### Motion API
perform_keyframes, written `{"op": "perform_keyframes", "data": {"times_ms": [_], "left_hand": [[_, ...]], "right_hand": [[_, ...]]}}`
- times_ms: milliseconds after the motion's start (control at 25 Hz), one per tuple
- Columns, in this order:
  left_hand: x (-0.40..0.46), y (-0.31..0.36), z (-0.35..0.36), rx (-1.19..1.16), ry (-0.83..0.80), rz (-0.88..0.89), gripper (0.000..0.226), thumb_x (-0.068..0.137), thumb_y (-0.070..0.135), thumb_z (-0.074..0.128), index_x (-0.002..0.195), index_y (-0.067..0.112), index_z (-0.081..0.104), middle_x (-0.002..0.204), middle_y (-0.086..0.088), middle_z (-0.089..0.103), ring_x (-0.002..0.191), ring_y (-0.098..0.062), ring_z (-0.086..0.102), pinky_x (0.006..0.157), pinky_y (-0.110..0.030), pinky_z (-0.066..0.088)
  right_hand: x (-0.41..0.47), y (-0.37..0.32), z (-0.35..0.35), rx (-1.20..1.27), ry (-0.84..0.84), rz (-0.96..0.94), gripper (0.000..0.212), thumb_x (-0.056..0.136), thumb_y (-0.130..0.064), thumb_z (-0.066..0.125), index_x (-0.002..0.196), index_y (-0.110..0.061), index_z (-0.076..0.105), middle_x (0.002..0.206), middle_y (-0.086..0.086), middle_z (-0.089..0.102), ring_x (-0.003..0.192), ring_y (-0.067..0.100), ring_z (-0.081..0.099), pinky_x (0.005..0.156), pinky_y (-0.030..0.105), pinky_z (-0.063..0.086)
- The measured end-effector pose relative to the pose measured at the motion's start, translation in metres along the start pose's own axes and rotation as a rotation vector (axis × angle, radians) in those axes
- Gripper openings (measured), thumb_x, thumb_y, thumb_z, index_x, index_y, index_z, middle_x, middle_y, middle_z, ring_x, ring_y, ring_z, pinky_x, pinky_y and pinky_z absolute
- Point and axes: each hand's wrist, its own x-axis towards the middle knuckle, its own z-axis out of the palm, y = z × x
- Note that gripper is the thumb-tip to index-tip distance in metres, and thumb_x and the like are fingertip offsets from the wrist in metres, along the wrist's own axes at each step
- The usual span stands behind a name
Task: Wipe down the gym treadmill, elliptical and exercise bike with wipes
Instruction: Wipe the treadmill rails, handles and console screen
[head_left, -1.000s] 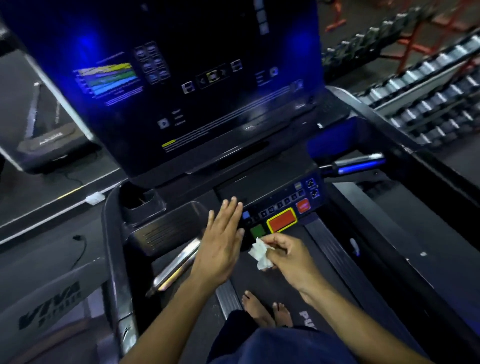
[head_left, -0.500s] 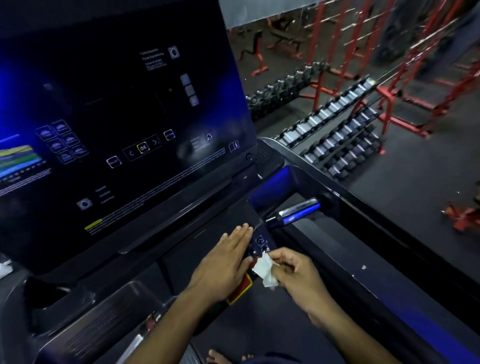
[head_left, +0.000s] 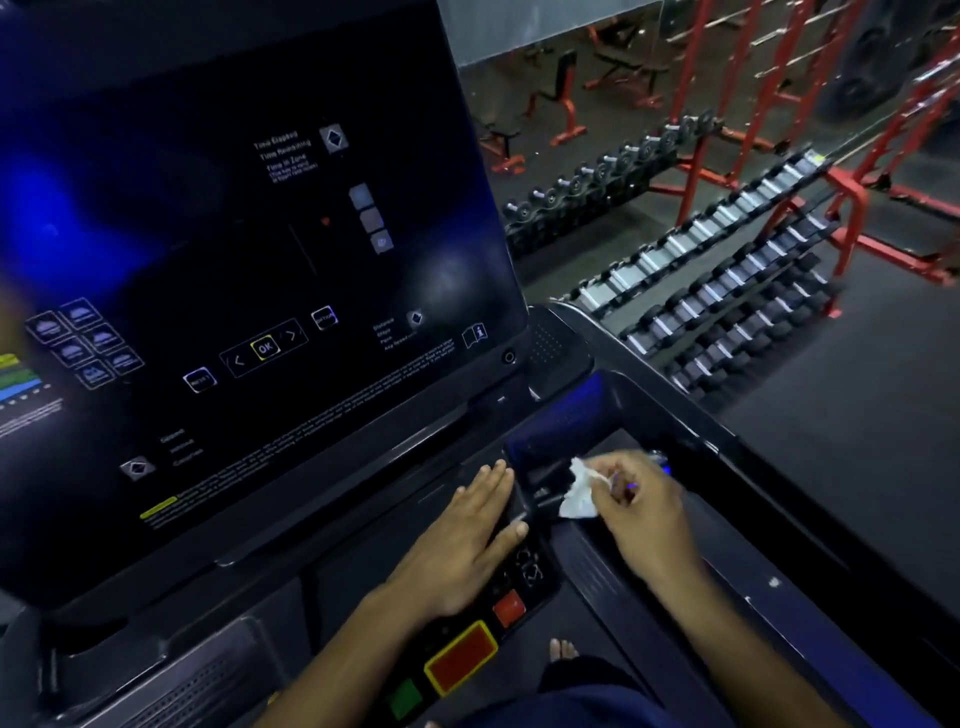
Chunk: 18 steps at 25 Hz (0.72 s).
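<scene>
light: dim gym, blue glow reflecting off the treadmill console screen (head_left: 249, 270) and right handrail | glare: hazy blue patch upper left of screen | blur: left edge smeared, small screen text soft | distortion: wide-angle bending at the edges

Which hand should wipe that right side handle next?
Right. The right hand already pinches the wipe beside that handle, while the left hand lies flat on the button panel, holding nothing.
</scene>
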Motion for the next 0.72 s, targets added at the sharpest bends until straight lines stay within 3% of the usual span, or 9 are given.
{"op": "perform_keyframes", "data": {"times_ms": [160, 360, 440, 600, 720], "left_hand": [[0.029, 0.006, 0.004, -0.051, 0.017, -0.122, 0.083, 0.095, 0.073, 0.021, 0.16, 0.03, -0.01, 0.164, 0.019, -0.021, 0.145, 0.011, -0.025, 0.126, -0.029, -0.01], [0.038, 0.012, 0.004, -0.05, 0.035, -0.178, 0.08, 0.099, 0.069, 0.027, 0.159, 0.033, -0.011, 0.163, 0.023, -0.022, 0.144, 0.013, -0.025, 0.124, -0.024, -0.012], [0.038, 0.014, 0.003, -0.037, 0.046, -0.192, 0.078, 0.1, 0.067, 0.03, 0.159, 0.034, -0.01, 0.163, 0.024, -0.021, 0.144, 0.014, -0.023, 0.123, -0.022, -0.012], [0.037, 0.018, 0.002, -0.034, 0.054, -0.207, 0.078, 0.1, 0.065, 0.033, 0.16, 0.035, -0.007, 0.162, 0.027, -0.019, 0.144, 0.016, -0.022, 0.12, -0.016, -0.013], [0.037, 0.018, 0.002, -0.04, 0.063, -0.211, 0.079, 0.1, 0.066, 0.034, 0.16, 0.034, -0.006, 0.163, 0.026, -0.017, 0.144, 0.016, -0.021, 0.122, -0.018, -0.011]], "right_hand": [[0.1, 0.032, -0.017, -0.229, 0.067, -0.178, 0.02, 0.08, 0.005, 0.069, 0.088, -0.013, 0.066, 0.092, -0.002, 0.058, 0.077, 0.018, 0.058, 0.074, 0.031, 0.049], [0.157, 0.053, -0.002, -0.409, -0.092, -0.264, 0.022, 0.08, 0.006, 0.068, 0.092, -0.012, 0.063, 0.096, 0.002, 0.054, 0.081, 0.026, 0.057, 0.067, 0.033, 0.047], [0.157, 0.056, 0.005, -0.382, -0.095, -0.242, 0.02, 0.081, 0.001, 0.07, 0.093, -0.013, 0.063, 0.096, 0.002, 0.054, 0.077, 0.024, 0.057, 0.065, 0.029, 0.043], [0.154, 0.056, 0.008, -0.207, -0.103, -0.111, 0.016, 0.084, -0.011, 0.075, 0.097, -0.015, 0.066, 0.097, -0.002, 0.055, 0.079, 0.019, 0.058, 0.073, 0.032, 0.049], [0.153, 0.055, 0.007, -0.189, -0.105, -0.124, 0.013, 0.087, -0.014, 0.075, 0.097, -0.017, 0.068, 0.097, -0.004, 0.056, 0.082, 0.017, 0.059, 0.074, 0.032, 0.05]]}}
